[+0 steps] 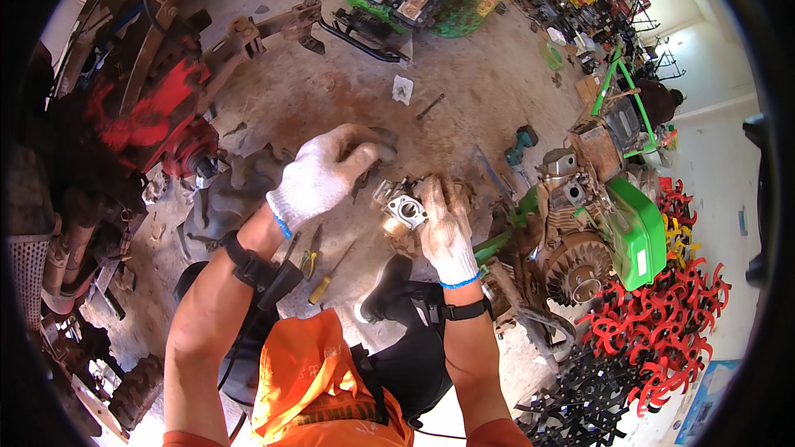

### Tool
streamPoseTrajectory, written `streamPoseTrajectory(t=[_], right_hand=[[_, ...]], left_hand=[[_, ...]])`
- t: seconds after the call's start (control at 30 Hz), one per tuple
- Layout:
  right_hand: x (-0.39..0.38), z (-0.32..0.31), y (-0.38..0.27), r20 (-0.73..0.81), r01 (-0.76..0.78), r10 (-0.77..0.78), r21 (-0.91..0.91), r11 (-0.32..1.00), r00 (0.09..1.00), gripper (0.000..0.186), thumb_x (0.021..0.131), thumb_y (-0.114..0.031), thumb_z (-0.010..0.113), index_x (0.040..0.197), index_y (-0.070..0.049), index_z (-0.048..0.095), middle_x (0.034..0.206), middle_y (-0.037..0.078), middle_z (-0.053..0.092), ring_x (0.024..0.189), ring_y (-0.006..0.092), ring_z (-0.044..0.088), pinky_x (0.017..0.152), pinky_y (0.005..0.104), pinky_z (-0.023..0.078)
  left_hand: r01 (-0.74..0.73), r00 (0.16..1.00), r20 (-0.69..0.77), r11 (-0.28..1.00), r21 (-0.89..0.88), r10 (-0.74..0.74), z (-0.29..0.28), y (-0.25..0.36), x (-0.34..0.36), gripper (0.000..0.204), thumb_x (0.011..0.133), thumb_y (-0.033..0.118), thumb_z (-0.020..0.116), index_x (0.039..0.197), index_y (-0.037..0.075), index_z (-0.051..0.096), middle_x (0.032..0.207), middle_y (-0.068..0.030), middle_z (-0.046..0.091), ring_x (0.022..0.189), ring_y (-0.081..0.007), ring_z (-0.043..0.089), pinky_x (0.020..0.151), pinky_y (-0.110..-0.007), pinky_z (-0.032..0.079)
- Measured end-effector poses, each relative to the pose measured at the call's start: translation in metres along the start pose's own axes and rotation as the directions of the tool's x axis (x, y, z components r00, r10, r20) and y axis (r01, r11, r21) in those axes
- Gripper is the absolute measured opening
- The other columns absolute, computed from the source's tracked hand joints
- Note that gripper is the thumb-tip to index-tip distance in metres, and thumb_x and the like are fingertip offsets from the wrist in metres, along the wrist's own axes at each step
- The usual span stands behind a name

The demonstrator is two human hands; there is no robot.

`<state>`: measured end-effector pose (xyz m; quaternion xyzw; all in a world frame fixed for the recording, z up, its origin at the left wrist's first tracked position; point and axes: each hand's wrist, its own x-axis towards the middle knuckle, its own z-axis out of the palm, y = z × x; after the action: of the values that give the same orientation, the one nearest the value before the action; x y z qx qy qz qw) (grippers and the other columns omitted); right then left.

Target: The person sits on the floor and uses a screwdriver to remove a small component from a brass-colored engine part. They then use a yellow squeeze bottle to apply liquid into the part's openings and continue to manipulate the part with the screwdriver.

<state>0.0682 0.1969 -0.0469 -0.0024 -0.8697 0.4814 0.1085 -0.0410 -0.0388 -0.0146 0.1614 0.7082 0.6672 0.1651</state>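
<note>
My right hand (447,228), in a white knitted glove with dirty fingers, grips a small metal carburetor (407,210). Its round bore faces up, and a brass-coloured bowl shows at its lower side. To the left and a little higher, my left hand (321,172) hovers apart from the carburetor, in a matching glove. Its thumb and fingers are curled together with grey, soiled tips; whatever they pinch, if anything, is hidden. On the floor below lie a screwdriver (321,288) with a yellow handle and pliers (309,261).
Right of me stands a partly dismantled engine (571,236) with a finned flywheel and green tank (636,233). Beyond it are piles of red curved blades (662,323) and black parts (580,389). A teal power tool (521,146) lies ahead. Red machinery (157,116) crowds the left.
</note>
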Motion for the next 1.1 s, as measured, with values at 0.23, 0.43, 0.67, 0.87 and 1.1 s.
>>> streamPoseTrajectory(t=[0.23,0.43,0.67,0.87,1.1], right_hand=[[0.006,0.001,-0.015,-0.048,-0.311,0.385,0.502,0.807,0.922,0.043,0.12,-0.039,0.055,0.14,-0.003,0.067,0.119,0.008,0.073,0.106,0.0158,0.067,0.096,0.0334,0.055],[0.012,-0.008,-0.043,0.008,-0.286,0.31,0.411,0.866,0.951,0.027,0.117,-0.024,0.059,0.131,-0.004,0.071,0.118,0.004,0.07,0.106,0.0113,0.063,0.095,0.0299,0.053],[0.022,-0.018,-0.046,0.064,-0.175,0.164,0.276,0.945,0.984,0.042,0.118,-0.037,0.054,0.133,-0.003,0.073,0.128,0.012,0.07,0.112,0.0243,0.07,0.102,0.0381,0.055],[0.016,-0.021,-0.046,0.033,0.026,-0.04,0.345,0.938,0.999,0.031,0.118,-0.027,0.056,0.13,-0.003,0.07,0.14,0.012,0.065,0.12,0.0236,0.07,0.095,0.038,0.063],[0.0,-0.035,-0.05,0.102,0.035,-0.081,0.393,0.919,0.992,0.018,0.108,-0.005,0.068,0.124,0.0,0.073,0.133,0.015,0.064,0.114,0.0234,0.069,0.096,0.0357,0.058]], left_hand=[[0.372,0.9,0.33,0.897,-0.239,-0.285,0.022,-0.021,-0.016,0.05,0.121,0.039,0.054,0.149,-0.002,0.058,0.125,-0.0096,0.072,0.112,-0.0181,0.073,0.098,-0.036,0.06],[0.37,0.913,0.319,0.846,-0.383,-0.255,0.034,-0.018,-0.024,0.042,0.119,0.034,0.056,0.137,-0.004,0.061,0.121,-0.0102,0.07,0.11,-0.0185,0.074,0.095,-0.036,0.061],[0.361,0.904,0.339,0.889,-0.281,-0.26,0.031,-0.015,-0.017,0.037,0.119,0.029,0.058,0.134,-0.004,0.064,0.121,-0.0067,0.071,0.109,-0.015,0.072,0.098,-0.033,0.057],[0.275,0.921,0.349,0.925,-0.262,-0.175,0.027,-0.007,-0.015,0.035,0.117,0.03,0.063,0.123,-0.004,0.068,0.11,-0.0047,0.072,0.101,-0.0119,0.066,0.093,-0.032,0.057],[0.371,0.897,0.342,0.897,-0.24,-0.28,0.004,-0.042,-0.009,0.06,0.112,0.045,0.07,0.14,-0.008,0.067,0.117,-0.0117,0.079,0.096,-0.0178,0.078,0.091,-0.031,0.06]])
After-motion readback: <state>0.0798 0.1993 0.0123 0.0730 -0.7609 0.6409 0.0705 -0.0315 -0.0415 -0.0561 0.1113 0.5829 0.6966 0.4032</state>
